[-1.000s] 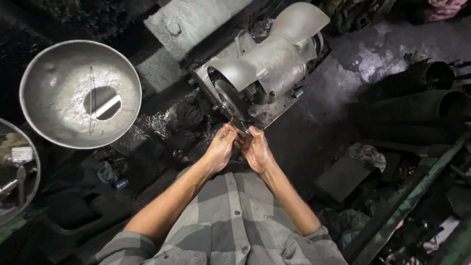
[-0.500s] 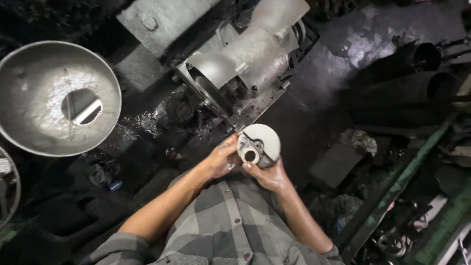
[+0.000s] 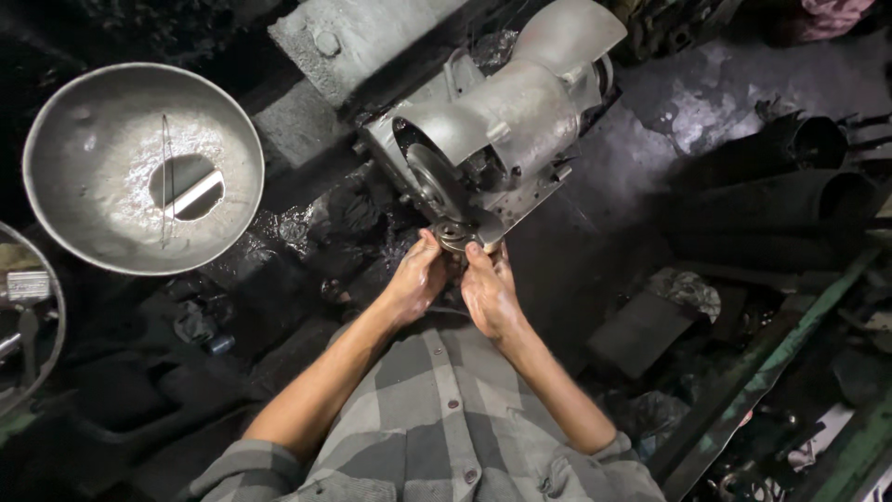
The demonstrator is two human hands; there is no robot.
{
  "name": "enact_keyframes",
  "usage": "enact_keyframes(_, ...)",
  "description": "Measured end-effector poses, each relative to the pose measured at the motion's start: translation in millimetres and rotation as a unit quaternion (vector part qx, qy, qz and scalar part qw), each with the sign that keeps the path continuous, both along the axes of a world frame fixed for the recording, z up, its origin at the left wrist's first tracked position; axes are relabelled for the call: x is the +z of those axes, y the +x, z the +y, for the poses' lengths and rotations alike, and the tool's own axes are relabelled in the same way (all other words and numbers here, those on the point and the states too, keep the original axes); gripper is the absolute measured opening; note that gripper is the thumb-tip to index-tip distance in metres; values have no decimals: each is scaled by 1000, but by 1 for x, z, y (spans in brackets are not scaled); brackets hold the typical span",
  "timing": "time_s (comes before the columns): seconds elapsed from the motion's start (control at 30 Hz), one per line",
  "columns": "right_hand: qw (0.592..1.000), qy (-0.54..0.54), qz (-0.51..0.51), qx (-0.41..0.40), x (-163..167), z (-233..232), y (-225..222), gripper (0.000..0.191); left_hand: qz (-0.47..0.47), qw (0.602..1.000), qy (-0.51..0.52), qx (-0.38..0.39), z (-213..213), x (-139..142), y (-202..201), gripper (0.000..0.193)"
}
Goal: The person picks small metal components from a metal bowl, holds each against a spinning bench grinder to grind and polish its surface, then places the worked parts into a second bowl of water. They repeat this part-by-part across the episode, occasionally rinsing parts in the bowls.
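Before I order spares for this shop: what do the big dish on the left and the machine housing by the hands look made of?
The dish looks like spun sheet metal, dull grey, with bright scuffs around its centre hole. The machine housing looks like cast metal, perhaps aluminium: smooth, matte silver, thick rounded edges. Both hands hold a small dark metal part.

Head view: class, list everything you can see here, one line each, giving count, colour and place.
Grinder machine: one, grey metal, top centre.
Round metal part: one, dark grey, at the machine's wheel, between the fingertips.
Metal bowl: one, silver, upper left, slot in its base.
Pipes: several, black, right.
Green frame: one, lower right.
Left hand: on the part.
Right hand: on the part.
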State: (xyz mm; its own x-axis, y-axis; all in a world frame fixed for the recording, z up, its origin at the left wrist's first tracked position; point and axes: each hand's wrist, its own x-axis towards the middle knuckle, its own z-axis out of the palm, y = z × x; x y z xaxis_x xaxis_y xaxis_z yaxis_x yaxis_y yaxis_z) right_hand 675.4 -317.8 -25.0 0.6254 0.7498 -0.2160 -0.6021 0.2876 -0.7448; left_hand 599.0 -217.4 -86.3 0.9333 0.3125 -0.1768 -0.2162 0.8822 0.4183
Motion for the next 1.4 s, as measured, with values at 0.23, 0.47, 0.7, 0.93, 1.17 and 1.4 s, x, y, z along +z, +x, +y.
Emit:
enact_keyframes(0.23,1000,18,13,21,5,9,1,42,-7,999,39,27,6,-9,5,35)
enact_keyframes(0.47,995,77,66,5,-45,-18,-4,46,57,994,89,-20,2,-5,-6,51)
enact_keyframes(0.7,948,-87,-303,45,-65,-95,-10,71,-63,949,283,-123,18,5,-29,64)
enact_keyframes(0.93,999,-19,-25,-24,-60,-94,-8,86,-48,910,394,-119,18,19,-37,61)
enact_keyframes(1.17,906,-244,-339,63,-33,-40,57,68,113,985,75,-107,13,17,-13,38)
enact_keyframes(1.4,845,-250,-442,170,-21,-17,72,66,102,990,100,-16,12,2,9,27)
